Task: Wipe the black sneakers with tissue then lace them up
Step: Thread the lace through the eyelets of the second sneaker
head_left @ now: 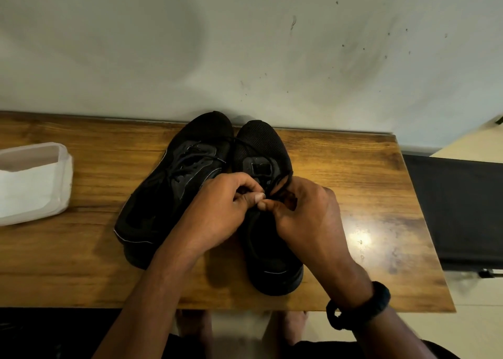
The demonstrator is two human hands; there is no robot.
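Two black sneakers stand side by side on a wooden table (pixel 353 168), toes pointing at the wall (pixel 245 45), about the middle of the tabletop. The left sneaker (pixel 174 195) leans over on its side and shows smooth, slightly shiny panels with a thin pale line round the sole edge. The right sneaker (pixel 261 143) sits upright; its rounded toe is dotted mesh, with a smooth square patch on the tongue. A thin black lace (pixel 245 143) trails loosely across the toe of the right sneaker.

Both hands meet over the lacing of the right sneaker. The left hand (pixel 217 211) has its fingers curled in and its thumb pressed against them, pinching the lace. The right hand (pixel 307 217) is curled too, fingertips pinching at the same spot, just touching the left thumb. A black band (pixel 362 307) circles the right wrist.

The tabletop is glossy, with warm brown grain and a bright glare patch to the right. A soft clear plastic pack of white tissues (pixel 32 187) lies near the left edge, well apart from the sneakers.
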